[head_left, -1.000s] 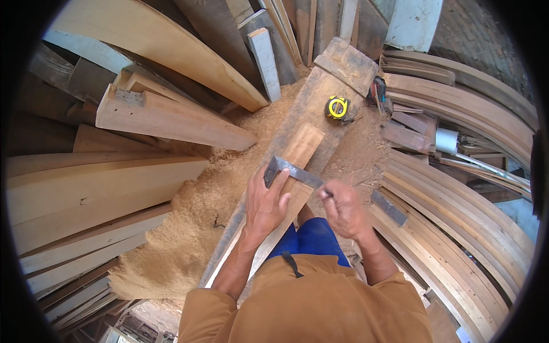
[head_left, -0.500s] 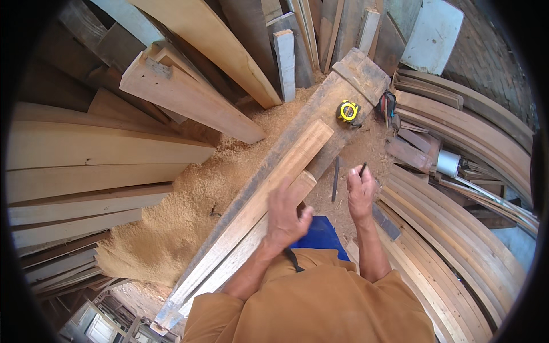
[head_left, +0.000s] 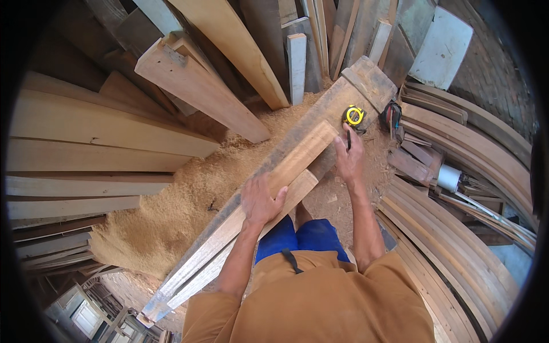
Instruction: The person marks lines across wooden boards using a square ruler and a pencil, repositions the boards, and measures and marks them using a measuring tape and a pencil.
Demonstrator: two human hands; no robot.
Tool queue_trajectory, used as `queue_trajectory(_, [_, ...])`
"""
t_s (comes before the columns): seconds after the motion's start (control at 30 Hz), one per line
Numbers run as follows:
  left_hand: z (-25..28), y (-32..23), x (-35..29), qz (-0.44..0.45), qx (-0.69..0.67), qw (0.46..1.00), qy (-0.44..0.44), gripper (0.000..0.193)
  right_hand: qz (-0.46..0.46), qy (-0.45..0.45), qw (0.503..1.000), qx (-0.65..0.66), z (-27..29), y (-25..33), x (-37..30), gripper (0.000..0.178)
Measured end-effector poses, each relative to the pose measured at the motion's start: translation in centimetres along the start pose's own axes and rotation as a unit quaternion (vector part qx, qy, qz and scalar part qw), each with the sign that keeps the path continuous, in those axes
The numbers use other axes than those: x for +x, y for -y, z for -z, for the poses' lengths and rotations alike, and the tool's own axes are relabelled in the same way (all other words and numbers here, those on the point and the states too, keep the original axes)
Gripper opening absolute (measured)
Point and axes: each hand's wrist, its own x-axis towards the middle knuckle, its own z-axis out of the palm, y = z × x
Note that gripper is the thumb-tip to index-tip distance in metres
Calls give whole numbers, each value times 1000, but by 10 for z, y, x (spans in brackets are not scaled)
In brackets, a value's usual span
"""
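My left hand (head_left: 258, 201) lies flat on a long, light wooden board (head_left: 311, 150), fingers spread and thumb out to the side. My right hand (head_left: 350, 159) is closed around a short dark pencil-like stick (head_left: 349, 140). Its fingertips reach the near edge of a yellow and black tape measure (head_left: 354, 116); whether they touch it I cannot tell. The board rests lengthwise on a worn, grey-brown plank bench (head_left: 337, 94). Beside it, closer to my body, runs a second light board (head_left: 303, 186), its far end short of the first board's.
Sawdust (head_left: 154, 234) is heaped left of the bench. Planks (head_left: 108, 120) lean in stacks at the left and back. Long curved-looking boards (head_left: 452, 251) are piled at the right, near a white cylinder (head_left: 449, 178). A dark and red object (head_left: 392, 117) sits by the bench's far end.
My left hand has come down onto the long board, moving left. My right hand has moved forward with the dark stick, up to the tape measure. The view has shifted slightly.
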Motion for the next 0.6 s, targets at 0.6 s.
queue_trajectory(0.6, [24,47,-39,8,-48,997,56,66,-17,166,981,-99,-11,25,-14,41])
